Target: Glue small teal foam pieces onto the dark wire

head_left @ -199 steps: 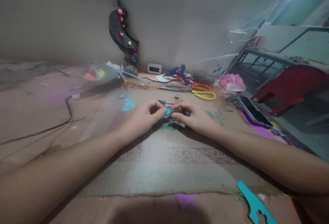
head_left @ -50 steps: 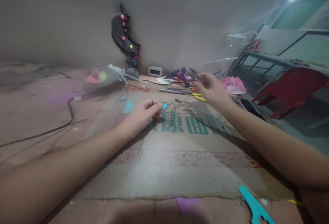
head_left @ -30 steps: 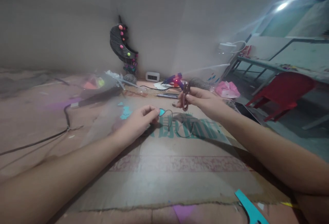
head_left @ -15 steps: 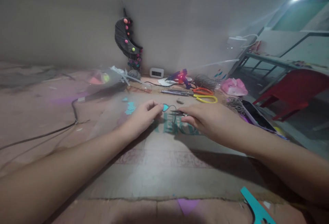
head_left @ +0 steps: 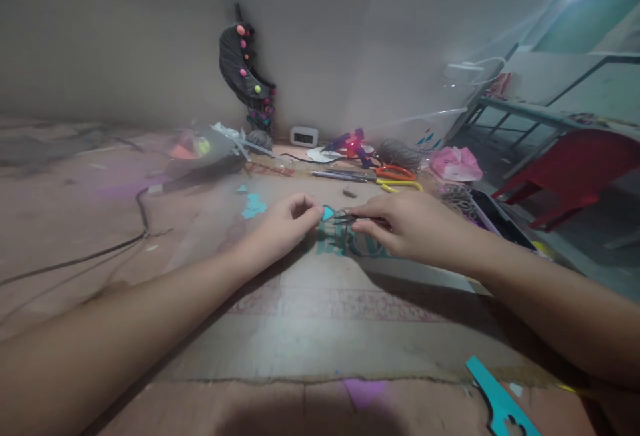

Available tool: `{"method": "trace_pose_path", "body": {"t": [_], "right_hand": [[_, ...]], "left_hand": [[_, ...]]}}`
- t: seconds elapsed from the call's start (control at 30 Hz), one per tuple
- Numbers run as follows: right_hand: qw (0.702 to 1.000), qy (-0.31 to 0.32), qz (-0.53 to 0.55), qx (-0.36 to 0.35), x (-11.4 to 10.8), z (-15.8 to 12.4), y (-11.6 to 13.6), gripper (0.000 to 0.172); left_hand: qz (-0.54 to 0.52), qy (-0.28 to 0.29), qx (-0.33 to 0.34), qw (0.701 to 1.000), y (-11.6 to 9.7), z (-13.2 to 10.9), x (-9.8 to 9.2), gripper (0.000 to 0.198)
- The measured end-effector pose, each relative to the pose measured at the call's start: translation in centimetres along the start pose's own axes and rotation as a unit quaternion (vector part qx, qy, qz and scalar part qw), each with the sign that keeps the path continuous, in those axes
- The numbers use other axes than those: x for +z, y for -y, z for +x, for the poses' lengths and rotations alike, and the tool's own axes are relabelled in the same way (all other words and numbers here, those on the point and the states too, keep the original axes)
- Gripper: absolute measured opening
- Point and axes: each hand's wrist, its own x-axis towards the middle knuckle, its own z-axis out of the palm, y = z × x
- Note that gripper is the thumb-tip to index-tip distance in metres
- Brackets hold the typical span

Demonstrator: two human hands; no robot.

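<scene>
My left hand [head_left: 283,226] rests on a flattened cardboard sheet [head_left: 325,329] and pinches a small teal foam piece [head_left: 327,213] with a thin dark wire looped off it. My right hand [head_left: 415,226] is closed round small thread snips [head_left: 355,220], whose blades point left at the wire beside the teal piece. Both hands meet at the middle of the cardboard, over green printed lettering.
Orange and yellow scissors [head_left: 397,178], a glue gun [head_left: 350,146] with a red light, a white clock [head_left: 304,136] and a clear bag [head_left: 200,149] lie behind. A black crescent decoration [head_left: 243,69] leans on the wall. A red chair [head_left: 575,169] stands right; teal offcut [head_left: 497,399] near me.
My right hand reached back to the tools, picked up the small snips, and brought them down to the wire at the teal piece. My left hand stayed pinching the piece.
</scene>
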Motion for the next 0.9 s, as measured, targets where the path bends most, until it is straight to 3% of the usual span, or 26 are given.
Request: {"method": "trace_pose_path", "body": {"t": [0.63, 0.9], "right_hand": [[0.999, -0.011, 0.021, -0.031, 0.37, 0.08, -0.27, 0.028], [0.998, 0.024, 0.051, -0.011, -0.09, 0.07, -0.23, 0.030]], "left_hand": [[0.025, 0.017, 0.015, 0.999, -0.08, -0.15, 0.10, 0.024], [0.029, 0.019, 0.014, 0.999, -0.13, -0.14, 0.05, 0.024]]}}
